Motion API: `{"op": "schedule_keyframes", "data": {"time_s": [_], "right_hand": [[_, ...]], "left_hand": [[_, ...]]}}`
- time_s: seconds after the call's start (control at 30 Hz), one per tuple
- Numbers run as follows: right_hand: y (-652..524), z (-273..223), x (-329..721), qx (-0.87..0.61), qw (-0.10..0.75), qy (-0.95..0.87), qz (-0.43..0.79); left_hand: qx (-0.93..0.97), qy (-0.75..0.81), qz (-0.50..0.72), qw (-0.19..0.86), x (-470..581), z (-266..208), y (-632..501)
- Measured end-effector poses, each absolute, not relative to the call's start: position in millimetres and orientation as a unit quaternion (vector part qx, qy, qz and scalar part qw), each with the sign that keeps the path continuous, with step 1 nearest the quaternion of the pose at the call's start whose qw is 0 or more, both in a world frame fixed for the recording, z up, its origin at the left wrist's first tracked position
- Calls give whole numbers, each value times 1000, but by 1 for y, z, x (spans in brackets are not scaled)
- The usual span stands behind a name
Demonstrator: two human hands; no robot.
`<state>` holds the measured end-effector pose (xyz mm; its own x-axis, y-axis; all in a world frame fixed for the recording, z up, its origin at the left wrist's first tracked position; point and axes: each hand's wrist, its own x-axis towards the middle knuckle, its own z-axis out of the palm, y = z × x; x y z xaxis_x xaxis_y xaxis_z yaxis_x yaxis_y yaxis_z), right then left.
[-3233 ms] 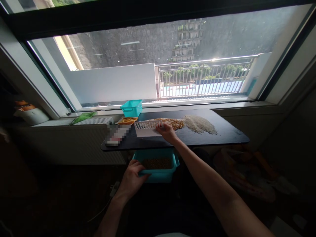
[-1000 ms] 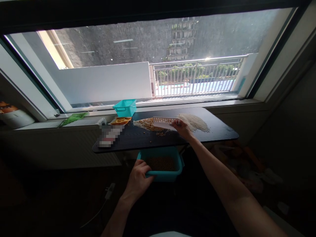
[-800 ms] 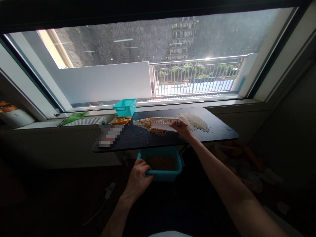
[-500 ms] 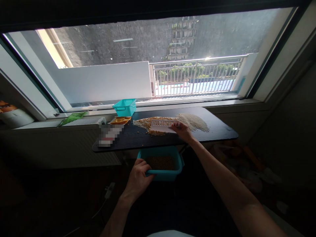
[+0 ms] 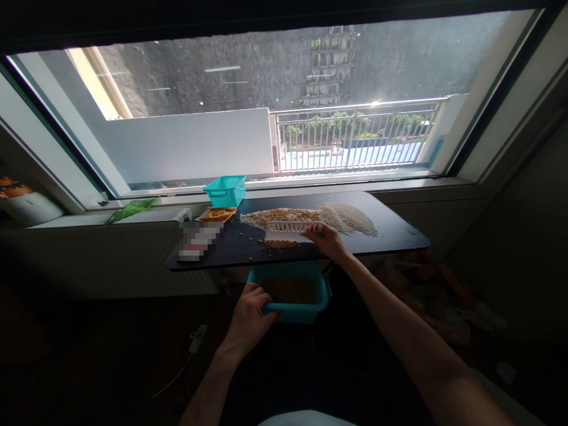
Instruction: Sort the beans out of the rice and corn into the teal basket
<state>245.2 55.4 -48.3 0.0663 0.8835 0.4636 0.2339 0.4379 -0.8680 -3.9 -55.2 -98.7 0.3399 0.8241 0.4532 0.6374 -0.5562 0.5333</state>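
Note:
My right hand is closed on the right end of a white slotted plastic strip. The strip stands among yellow kernels mixed with pale grains on the black table. Some kernels lie on the near side of it, close to the table's front edge. A heap of small pale grains, like rice, spreads just right of the kernels. Below the table edge, my left hand grips the near left rim of a teal plastic bin. Brownish kernels cover the bin's bottom.
A second teal bin stands at the table's back left, by the window. An orange-yellow packet and a blurred-out item lie on the left end. Beyond are a radiator with a green cloth and a power strip.
My right hand has drawn the strip a little nearer and to the left, and more loose kernels show near the front edge. The left hand keeps its hold on the bin.

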Motion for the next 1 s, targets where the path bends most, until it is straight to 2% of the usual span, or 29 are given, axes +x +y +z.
{"op": "schedule_keyframes", "data": {"time_s": [0.4,0.63,1.0], "right_hand": [[21,-27,282,-487,617,-576,226],[-25,-39,321,-534,609,-551,202],[-34,-34,276,-495,580,-596,253]], "left_hand": [[805,439,376,134,-8,-101,-58],[810,428,377,139,-4,-96,-57],[804,438,380,135,-17,-100,-57]]}}
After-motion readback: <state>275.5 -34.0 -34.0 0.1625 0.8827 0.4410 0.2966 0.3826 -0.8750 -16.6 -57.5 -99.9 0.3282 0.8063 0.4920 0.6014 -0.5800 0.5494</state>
